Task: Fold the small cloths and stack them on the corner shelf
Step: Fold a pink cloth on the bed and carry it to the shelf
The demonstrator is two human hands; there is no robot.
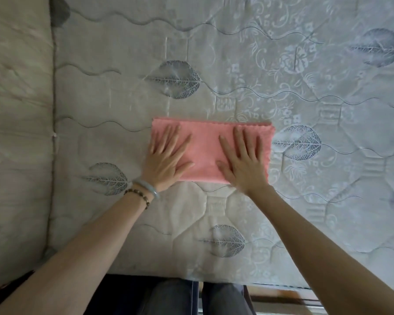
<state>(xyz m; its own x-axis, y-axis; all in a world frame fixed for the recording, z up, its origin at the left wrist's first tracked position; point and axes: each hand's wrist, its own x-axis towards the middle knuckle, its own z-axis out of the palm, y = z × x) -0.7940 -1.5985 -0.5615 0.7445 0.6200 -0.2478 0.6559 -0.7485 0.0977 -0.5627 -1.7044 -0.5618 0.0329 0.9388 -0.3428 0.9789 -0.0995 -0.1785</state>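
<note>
Neither grip clasps anything: left hand (166, 155) and right hand (243, 160) press flat, fingers spread, on the pink cloth (208, 153), folded on the mattress (214, 64). Smooth outward, keep edges flush, then fold again.

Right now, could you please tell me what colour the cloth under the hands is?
The cloth is plain pink, best seen in the head view.

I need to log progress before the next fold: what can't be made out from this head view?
- Corner shelf and any stack on it: outside the head view.
- Other small cloths: none in frame.
- Pink cloth: layer count unclear; left hand and right hand lie flat across it.
- Its near right corner: hidden under the right hand.
- Mattress: cut off by the picture's edges.
</note>
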